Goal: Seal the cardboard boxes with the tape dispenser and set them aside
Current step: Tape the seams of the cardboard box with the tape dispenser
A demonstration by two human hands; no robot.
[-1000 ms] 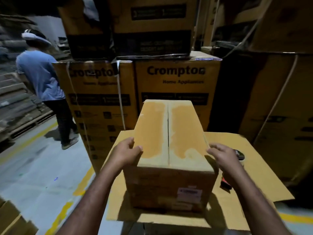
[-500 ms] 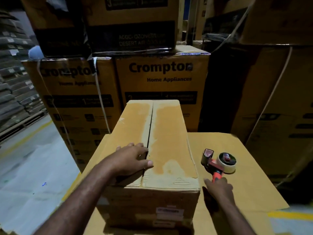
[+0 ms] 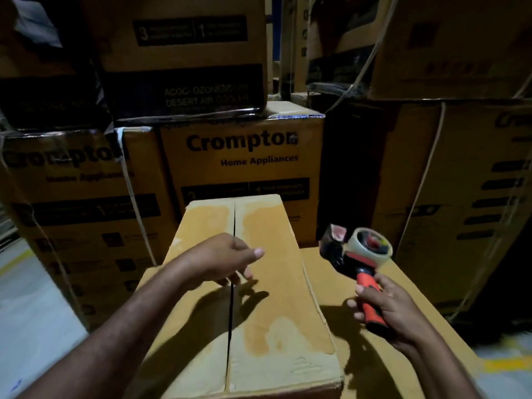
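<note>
While our right hand [image 3: 388, 309] keeps no slack, its grip clamped round the orange handle of the tape dispenser [image 3: 357, 254] and holding it up over the right side of the bench [image 3: 328, 286], our left hand [image 3: 221, 257] hovers just above the cardboard box [image 3: 259, 312], grip apart and holding nothing, fingers loosely bent over the centre seam. The box stands lengthwise mid-bench, flaps closed, the seam a dark untaped slit, pale blotches on top. We see the bench top as a flat brown cardboard sheet. Behind its far edge rise stacked cartons [image 3: 241, 156] printed "Crompton Home Appliances", some bound with white strapping [image 3: 132, 191]. The room is dim; grey floor [image 3: 34, 298] shows past the left edge, a yellow floor line [image 3: 506, 364] past the near right corner.
</note>
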